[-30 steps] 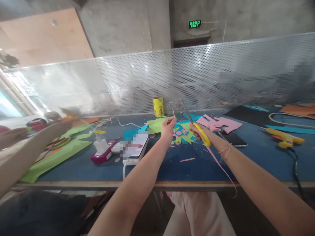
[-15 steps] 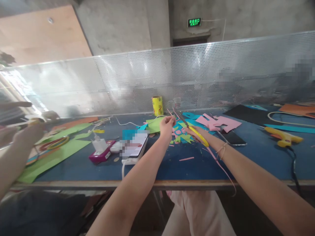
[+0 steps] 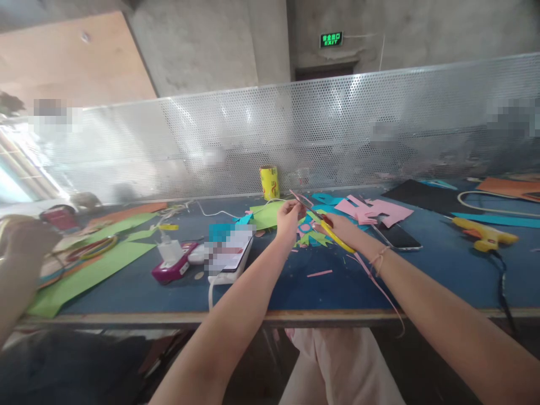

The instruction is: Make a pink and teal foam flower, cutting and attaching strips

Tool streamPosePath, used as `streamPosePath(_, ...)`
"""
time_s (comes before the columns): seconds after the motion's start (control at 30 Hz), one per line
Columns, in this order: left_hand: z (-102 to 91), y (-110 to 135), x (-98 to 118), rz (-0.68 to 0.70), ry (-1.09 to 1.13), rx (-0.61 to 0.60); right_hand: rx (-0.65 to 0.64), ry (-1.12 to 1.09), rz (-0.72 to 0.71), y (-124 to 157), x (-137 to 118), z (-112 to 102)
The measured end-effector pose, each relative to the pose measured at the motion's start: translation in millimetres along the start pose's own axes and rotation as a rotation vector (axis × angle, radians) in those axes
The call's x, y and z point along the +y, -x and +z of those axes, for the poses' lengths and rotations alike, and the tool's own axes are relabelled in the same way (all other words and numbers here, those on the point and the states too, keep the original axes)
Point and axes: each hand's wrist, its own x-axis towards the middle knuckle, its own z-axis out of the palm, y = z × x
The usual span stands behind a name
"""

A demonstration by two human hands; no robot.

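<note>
My left hand (image 3: 289,216) is held above the blue table (image 3: 261,287), its fingers pinched on the end of a thin pink paper strip (image 3: 371,275). My right hand (image 3: 340,229) grips yellow-handled scissors (image 3: 331,233), whose blades point up and left toward the left hand's fingers. The long strip trails down past my right wrist and over the table's front edge. Under both hands lie cut scraps of green, blue and pink paper (image 3: 310,233).
A yellow can (image 3: 270,182) stands by the perforated metal screen. A power strip, charger and phone (image 3: 219,253) lie left of centre, pink sheets (image 3: 379,211) and a yellow glue gun (image 3: 485,236) to the right. Another person's arm (image 3: 17,264) is at the far left over green paper (image 3: 97,264).
The scissors have tipped from pointing up to lying lower, blades toward my left hand. Both hands have sunk slightly. The other person's arm at the left has drawn back.
</note>
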Motion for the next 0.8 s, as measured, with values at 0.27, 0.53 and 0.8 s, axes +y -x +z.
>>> streamPosePath(0.27, -2.8, -3, -1, 0.018, 0.025, 0.033, -0.008, 0.08, 0.046, -2, 5, -1)
streamPosePath(0.53, 1.0, 3, 1, 0.019, 0.001, -0.039, -0.044, 0.102, 0.109, -5, 6, 1)
streamPosePath(0.8, 1.8, 3, -4, 0.034, 0.003, -0.104, 0.012, 0.144, 0.116, 0, -1, -2)
